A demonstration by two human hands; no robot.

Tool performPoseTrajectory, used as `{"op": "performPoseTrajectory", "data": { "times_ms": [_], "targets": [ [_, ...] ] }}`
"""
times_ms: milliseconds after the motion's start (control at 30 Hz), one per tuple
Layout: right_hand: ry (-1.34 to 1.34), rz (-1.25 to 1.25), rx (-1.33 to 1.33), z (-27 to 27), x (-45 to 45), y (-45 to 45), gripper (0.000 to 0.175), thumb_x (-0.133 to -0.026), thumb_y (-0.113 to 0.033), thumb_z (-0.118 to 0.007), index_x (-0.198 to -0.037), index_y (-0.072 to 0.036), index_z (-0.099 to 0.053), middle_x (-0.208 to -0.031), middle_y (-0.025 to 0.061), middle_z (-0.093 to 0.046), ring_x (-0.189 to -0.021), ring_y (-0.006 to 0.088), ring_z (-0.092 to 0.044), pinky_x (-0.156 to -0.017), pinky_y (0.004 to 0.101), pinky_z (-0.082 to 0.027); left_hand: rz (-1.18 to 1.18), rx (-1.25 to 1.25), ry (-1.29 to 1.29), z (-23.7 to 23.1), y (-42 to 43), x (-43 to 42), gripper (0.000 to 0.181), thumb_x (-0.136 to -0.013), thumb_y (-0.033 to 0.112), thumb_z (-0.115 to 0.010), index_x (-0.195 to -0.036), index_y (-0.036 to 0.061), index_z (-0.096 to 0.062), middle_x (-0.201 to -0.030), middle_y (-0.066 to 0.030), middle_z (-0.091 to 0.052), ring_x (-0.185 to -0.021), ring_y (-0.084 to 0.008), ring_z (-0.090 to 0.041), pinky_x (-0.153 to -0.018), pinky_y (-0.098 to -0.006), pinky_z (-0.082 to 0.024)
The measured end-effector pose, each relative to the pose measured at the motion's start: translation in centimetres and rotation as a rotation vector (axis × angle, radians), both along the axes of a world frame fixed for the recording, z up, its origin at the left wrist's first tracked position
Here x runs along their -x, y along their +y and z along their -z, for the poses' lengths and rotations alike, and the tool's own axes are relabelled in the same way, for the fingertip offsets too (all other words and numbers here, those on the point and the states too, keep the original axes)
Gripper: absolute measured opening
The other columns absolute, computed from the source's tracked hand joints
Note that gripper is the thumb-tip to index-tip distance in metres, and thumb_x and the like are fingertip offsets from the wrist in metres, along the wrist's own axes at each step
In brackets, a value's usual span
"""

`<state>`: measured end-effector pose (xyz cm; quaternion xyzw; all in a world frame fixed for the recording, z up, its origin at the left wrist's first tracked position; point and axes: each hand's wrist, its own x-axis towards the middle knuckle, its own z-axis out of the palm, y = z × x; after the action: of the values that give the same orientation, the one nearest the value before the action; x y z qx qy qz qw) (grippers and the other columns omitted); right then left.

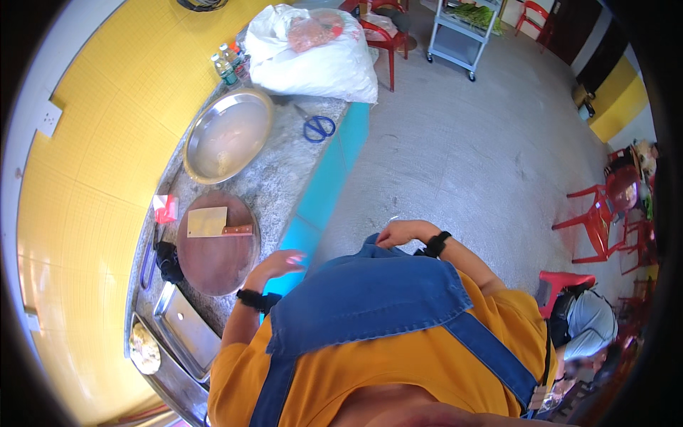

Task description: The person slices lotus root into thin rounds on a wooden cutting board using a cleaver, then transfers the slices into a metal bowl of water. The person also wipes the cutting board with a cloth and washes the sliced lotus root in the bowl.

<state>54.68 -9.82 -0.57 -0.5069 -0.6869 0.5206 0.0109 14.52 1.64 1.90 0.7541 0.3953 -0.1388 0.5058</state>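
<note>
My right hand (401,234) pinches the edge of the blue denim apron (368,299) at its front. My left hand (278,265) is held near the teal-tiled counter edge (303,224), fingers apart and holding nothing. To its left, a cleaver (213,222) with a wooden handle lies flat on a round wooden chopping board (213,267). Beyond the board stands a large metal basin (229,133) of cloudy liquid with something pale at the bottom. Blue-handled scissors (318,128) rest on the counter right of the basin.
A bulging white sack (315,64) and plastic bottles (225,69) stand at the counter's far end. Metal trays (187,331) lie at the near left. A wheeled cart (461,37), red chairs (597,224) and a seated person (589,320) are across the floor and at right.
</note>
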Motion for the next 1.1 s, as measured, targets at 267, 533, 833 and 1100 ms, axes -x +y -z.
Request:
{"op": "performPoseTrajectory", "data": {
  "times_ms": [267,533,833,1100],
  "targets": [
    [0.112,0.185,0.220,-0.3,-3.3,-5.1,0.040,-0.096,-0.036,-0.059,-0.117,-0.005,-0.074,-0.100,0.0094,-0.075,-0.083,0.0190,-0.064,-0.079,0.0334,-0.052,0.305,0.284,0.136,7.1,-1.1,-4.9,0.036,-0.100,0.019,-0.059,-0.134,0.0090,-0.063,-0.126,-0.0104,-0.068,-0.112,-0.0240,-0.063,-0.095,-0.0371,-0.052],
    [0.041,0.374,0.176,-1.8,-4.0,-1.2,0.041,-0.094,-0.035,-0.065,-0.119,-0.003,-0.073,-0.112,0.0164,-0.074,-0.104,0.0262,-0.069,-0.092,0.0359,-0.052,0.242,-0.037,-0.226,6.1,5.9,-8.0,0.038,-0.090,0.030,-0.072,-0.123,0.0108,-0.070,-0.113,-0.0103,-0.074,-0.105,-0.0223,-0.067,-0.090,-0.0362,-0.052],
    [0.066,0.380,0.070,-3.6,-3.3,15.9,0.044,-0.094,-0.033,-0.069,-0.124,-0.001,-0.069,-0.101,0.0135,-0.073,-0.093,0.0172,-0.067,-0.079,0.0333,-0.055,-0.823,0.105,-0.518,-0.8,15.6,-4.5,0.053,-0.095,0.033,-0.068,-0.136,0.0005,-0.057,-0.110,-0.0076,-0.066,-0.100,-0.0182,-0.066,-0.087,-0.0319,-0.055],
    [0.569,0.585,0.205,-1.3,2.6,37.7,0.057,-0.098,-0.036,-0.065,-0.143,-0.007,-0.047,-0.130,0.0111,-0.059,-0.115,0.0253,-0.061,-0.089,0.0426,-0.055,-1.509,0.282,-0.784,1.3,20.6,-0.1,0.053,-0.107,0.044,-0.038,-0.146,0.0087,-0.035,-0.145,-0.0159,-0.043,-0.119,-0.0408,-0.053,-0.093,-0.0556,-0.054]
  ]
}}
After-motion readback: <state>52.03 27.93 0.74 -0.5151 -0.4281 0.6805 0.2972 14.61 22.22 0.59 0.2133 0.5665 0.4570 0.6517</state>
